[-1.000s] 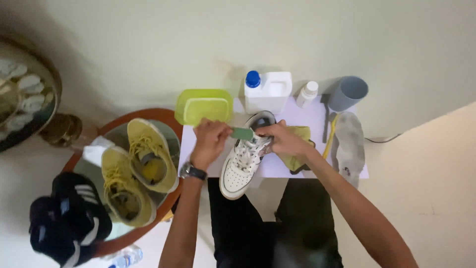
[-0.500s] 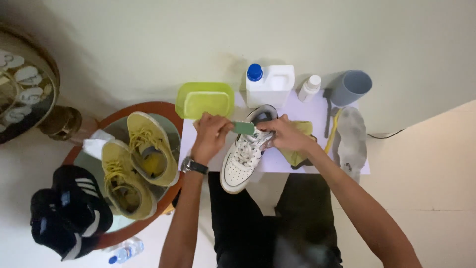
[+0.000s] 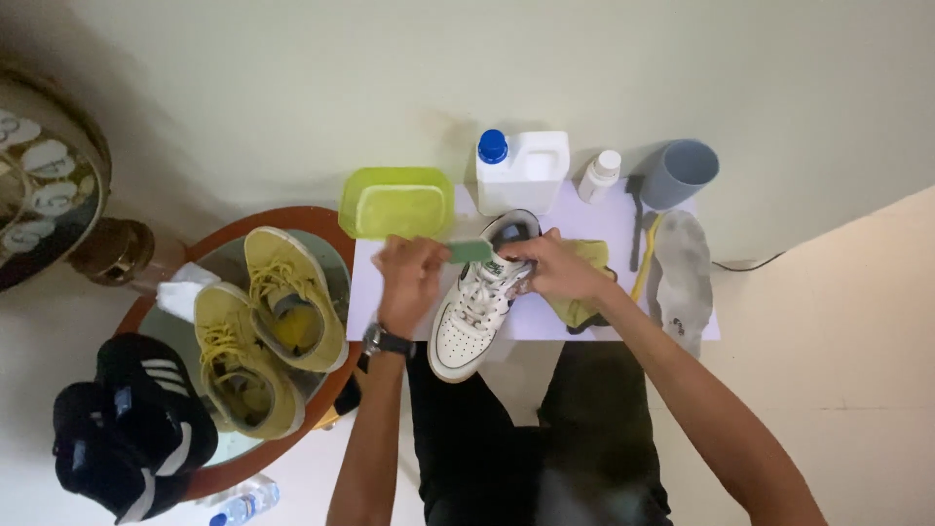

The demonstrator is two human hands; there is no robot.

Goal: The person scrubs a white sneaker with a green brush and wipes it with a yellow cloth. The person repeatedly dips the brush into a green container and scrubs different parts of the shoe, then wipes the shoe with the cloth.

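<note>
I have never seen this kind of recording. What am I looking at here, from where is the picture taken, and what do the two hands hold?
There is no machine here: a person works with two bare hands. The one picture comes from a camera worn on the head, looking straight down. The left hand holds a small green brush against a white sneaker; the right hand grips the shoe near its opening. The shoe rests on a small white table. Also there: a yellow-green plastic tub, a white jug with a blue cap, a small white bottle, a grey cup, a yellow cloth and a grey insole. On the left, a round tray carries two yellow sneakers; black shoes sit beside it.
</note>
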